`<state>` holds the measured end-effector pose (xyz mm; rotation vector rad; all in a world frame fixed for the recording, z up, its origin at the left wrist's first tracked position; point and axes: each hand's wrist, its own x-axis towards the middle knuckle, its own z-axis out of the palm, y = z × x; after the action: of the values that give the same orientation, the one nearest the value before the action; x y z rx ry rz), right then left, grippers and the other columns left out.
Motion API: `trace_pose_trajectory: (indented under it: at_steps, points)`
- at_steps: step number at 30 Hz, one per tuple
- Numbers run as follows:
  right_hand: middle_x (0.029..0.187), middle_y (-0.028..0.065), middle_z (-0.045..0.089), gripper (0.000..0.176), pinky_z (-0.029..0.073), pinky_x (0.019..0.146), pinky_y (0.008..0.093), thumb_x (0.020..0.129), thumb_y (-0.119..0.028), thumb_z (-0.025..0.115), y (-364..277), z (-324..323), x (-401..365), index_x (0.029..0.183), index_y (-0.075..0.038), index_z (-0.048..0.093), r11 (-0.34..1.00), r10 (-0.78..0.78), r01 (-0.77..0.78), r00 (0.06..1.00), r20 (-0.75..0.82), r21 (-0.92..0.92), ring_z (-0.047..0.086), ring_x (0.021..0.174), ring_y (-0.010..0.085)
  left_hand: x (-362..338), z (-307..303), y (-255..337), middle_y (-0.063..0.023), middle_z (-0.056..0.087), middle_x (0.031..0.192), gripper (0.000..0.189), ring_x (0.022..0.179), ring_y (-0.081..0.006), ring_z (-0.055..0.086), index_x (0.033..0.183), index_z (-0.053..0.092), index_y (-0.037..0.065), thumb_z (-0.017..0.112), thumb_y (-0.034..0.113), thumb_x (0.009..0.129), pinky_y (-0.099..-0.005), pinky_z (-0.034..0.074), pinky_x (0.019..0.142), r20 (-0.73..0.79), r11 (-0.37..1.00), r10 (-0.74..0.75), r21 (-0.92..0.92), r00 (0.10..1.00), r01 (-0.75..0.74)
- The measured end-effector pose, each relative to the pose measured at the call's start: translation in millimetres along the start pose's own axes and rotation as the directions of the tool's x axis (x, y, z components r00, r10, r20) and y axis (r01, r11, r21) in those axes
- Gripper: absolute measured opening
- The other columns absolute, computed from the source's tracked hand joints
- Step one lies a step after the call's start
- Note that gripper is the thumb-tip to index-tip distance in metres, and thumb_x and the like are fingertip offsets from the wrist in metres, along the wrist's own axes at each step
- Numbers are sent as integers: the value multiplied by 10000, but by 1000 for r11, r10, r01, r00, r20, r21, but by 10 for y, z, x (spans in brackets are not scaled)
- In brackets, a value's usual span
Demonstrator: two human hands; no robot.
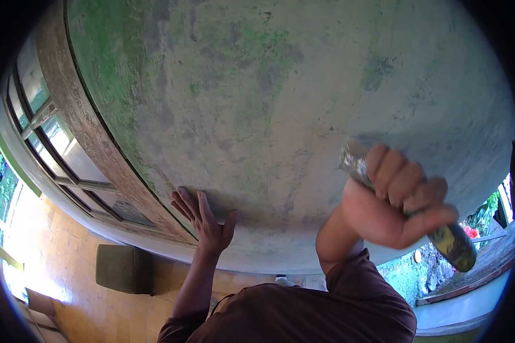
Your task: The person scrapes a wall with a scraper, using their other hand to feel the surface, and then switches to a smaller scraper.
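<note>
Green paint, worn to grey patches, covers the wall (pixel 229 114) behind a hand tool (pixel 453 247) clenched in a fist.
The right hand (pixel 403 197) grasps the tool around its middle, fingers curled tight, in front of the wall's right part; the tool's long axis runs diagonally across the view, its shiny, pale end pointing up and left, its dark, yellow-marked butt pointing down and right; motion blur hides whether the pale end touches the wall. The left hand (pixel 203 220) grips nothing, its fingers spread against the wall near the weathered wooden frame (pixel 80 103); a boxy olive stool (pixel 114 268) stands on the floor (pixel 86 243) below.
</note>
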<state>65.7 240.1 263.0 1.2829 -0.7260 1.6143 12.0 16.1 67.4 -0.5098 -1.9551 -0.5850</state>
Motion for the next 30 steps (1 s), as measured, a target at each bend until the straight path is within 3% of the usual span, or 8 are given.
trace_pose_trajectory:
  at_steps: [4,8,13,16,20,24,28,30]
  points:
    - [587,-29,332,422,244,556,280,989,-472,311,-286,-55,-29,743,-138,392,988,-144,149,986,87,-53,281,528,97,10,5,-16,-331,-2,1488,824,1367,-524,-39,1448,140,7,563,409,866,-644,-31,1054,-16,1000,9,4,1000,-9]
    - [551,-38,321,448,254,553,274,985,-474,318,17,-12,-4,682,-148,374,999,14,-14,1000,-1,-53,288,512,87,16,1,-2,-330,-3,1488,822,1368,-522,-39,1447,141,3,560,411,869,-644,-30,1054,-7,1000,8,7,1000,-8]
    - [566,-36,330,424,251,547,282,992,-467,296,-166,-26,-14,731,-143,378,991,-117,121,990,74,-50,281,520,101,7,3,-8,-330,2,1489,822,1370,-519,-38,1446,146,4,567,407,866,-641,-35,1055,-18,1000,6,-3,1000,-6]
    - [562,-33,331,442,251,543,277,989,-468,305,81,-18,-12,687,-153,372,998,53,-54,998,28,18,289,516,90,-6,2,-5,-329,5,1489,826,1372,-515,-35,1445,149,4,573,408,863,-638,-37,1055,-3,1000,-15,-6,1000,15]
    - [574,-41,321,412,250,550,281,992,-462,303,-255,21,-3,738,-143,360,993,-111,114,989,96,-25,285,529,100,21,12,-20,-328,3,1490,829,1374,-511,-40,1445,151,4,575,412,861,-636,-36,1057,-21,1000,-2,-4,1000,2]
    - [577,-35,323,421,257,552,285,990,-471,299,103,-20,-40,730,-148,372,1000,22,-22,999,43,-4,288,531,89,-2,-5,1,-327,4,1490,829,1374,-510,-44,1445,154,7,576,418,862,-634,-35,1058,-14,1000,3,-6,1000,-3]
    - [583,-41,317,414,254,556,287,993,-466,293,-201,20,-30,739,-147,362,992,-123,124,991,57,-26,274,532,96,23,4,-5,-325,6,1491,819,1374,-509,-43,1447,158,12,567,421,867,-634,-36,1058,-30,1000,8,-12,1000,-8]
    - [582,-37,319,414,256,555,286,992,-467,295,15,-61,-20,733,-151,361,996,-68,71,995,71,-45,276,530,97,25,4,-8,-325,5,1491,820,1374,-508,-43,1448,153,13,565,422,869,-635,-37,1057,-26,1000,0,-9,1000,0]
